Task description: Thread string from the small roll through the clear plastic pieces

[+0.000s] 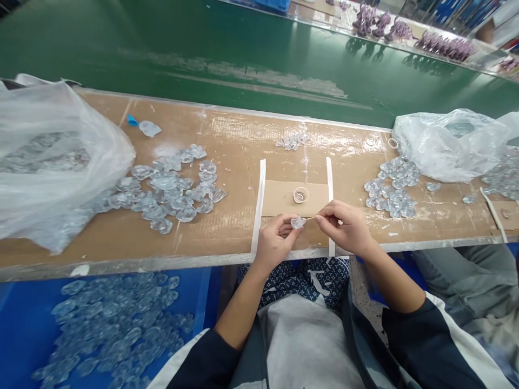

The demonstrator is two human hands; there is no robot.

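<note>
Two plastic bags lay at the ends of your stretch of the bench. At far left, a clear plastic bag point(52, 156) slumped on the cardboard-covered surface point(239, 156), holding clear moulded pieces, and a loose heap point(166, 189) of the same pieces spread just beside it. Below the edge, a blue bin point(205, 302) held many more. Your left hand point(275, 243) came next, its fingers clamped on one clear piece point(298, 222) just above a tan cardboard pad point(284, 199), which carried a small round clear cup point(300, 195) and sat between two white strips point(258, 205). Your right hand point(344, 227) was close beside it, thumb and forefinger pinched together near that piece, on something too thin to make out. Further right lay a second heap point(391, 186), and behind it a second plastic bag point(450, 146).
</note>
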